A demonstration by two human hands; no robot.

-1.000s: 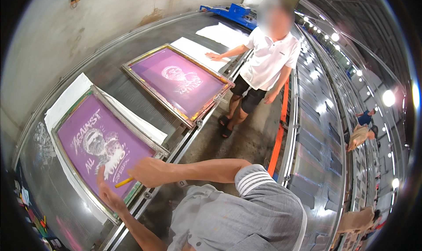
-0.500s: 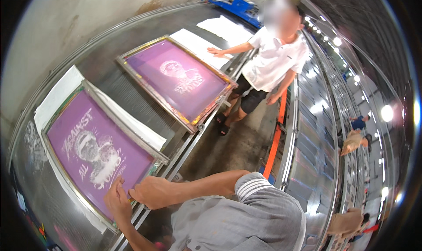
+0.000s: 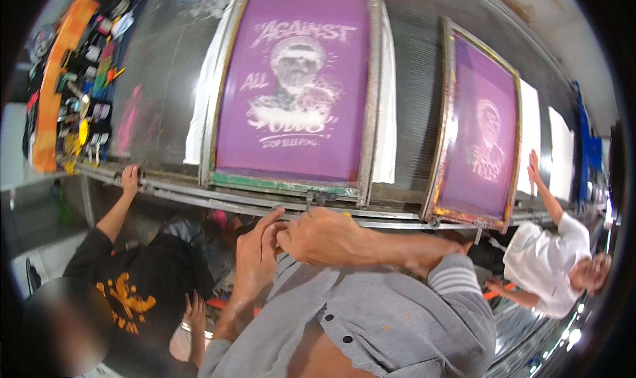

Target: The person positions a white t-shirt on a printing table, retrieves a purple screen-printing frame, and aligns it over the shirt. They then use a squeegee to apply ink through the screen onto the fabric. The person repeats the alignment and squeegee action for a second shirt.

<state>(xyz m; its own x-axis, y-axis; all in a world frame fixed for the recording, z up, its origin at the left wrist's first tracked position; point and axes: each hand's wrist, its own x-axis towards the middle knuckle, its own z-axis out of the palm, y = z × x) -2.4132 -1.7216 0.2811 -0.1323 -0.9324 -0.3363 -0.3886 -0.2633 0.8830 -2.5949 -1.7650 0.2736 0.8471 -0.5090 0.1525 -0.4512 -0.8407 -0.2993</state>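
Note:
My left hand point(image 3: 257, 249) is raised with its fingers drawn together, just in front of the table's near rail. My right hand point(image 3: 319, 235) is curled into a loose fist, its fingertips meeting the left hand's fingers. Whatever the fingers pinch, if anything, is too small or hidden to name. Just beyond them lies a screen-printing frame point(image 3: 363, 113) with purple mesh, bearing a white design of a head and lettering. White cloth point(image 3: 385, 139) shows under its sides. A metal clamp point(image 3: 321, 197) sits at the frame's near edge.
To the right lies a second purple screen frame point(image 3: 467, 199), with white sheets point(image 3: 529, 126) beyond. A co-worker in a white shirt point(image 3: 546, 265) reaches over there. At left, another in a black shirt point(image 3: 152, 272) grips the rail. An orange-edged shelf point(image 3: 50, 126) holds tubs and tools.
My view has swung left, bringing the near frame to the middle and the person in black into sight. My hands remain together, now at the near rail rather than over the frame's corner.

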